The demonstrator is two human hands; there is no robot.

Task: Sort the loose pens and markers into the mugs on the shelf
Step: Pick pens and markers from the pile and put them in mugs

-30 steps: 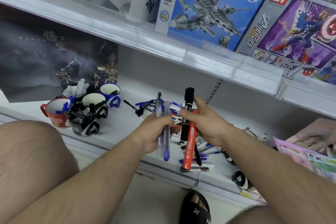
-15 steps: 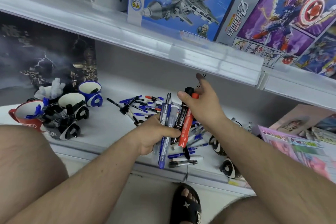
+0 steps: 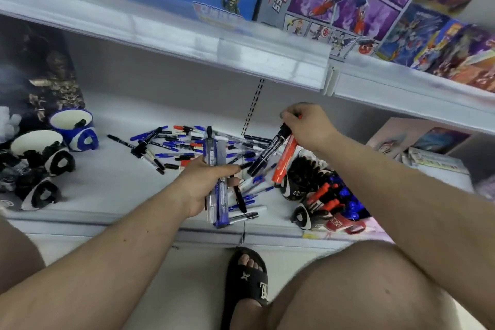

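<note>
Blue pens (image 3: 218, 169) are being gripped by the left hand (image 3: 206, 185); black and red markers (image 3: 278, 158) are being gripped by the right hand (image 3: 308, 126) above the shelf (image 3: 112, 185).

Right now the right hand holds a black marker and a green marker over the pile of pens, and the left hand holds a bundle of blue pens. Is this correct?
Not quite. In the head view the right hand holds a black marker and a red marker, not a green one. The rest stands: they hang over the pile of pens, and the left hand holds a bundle of blue pens.
</note>
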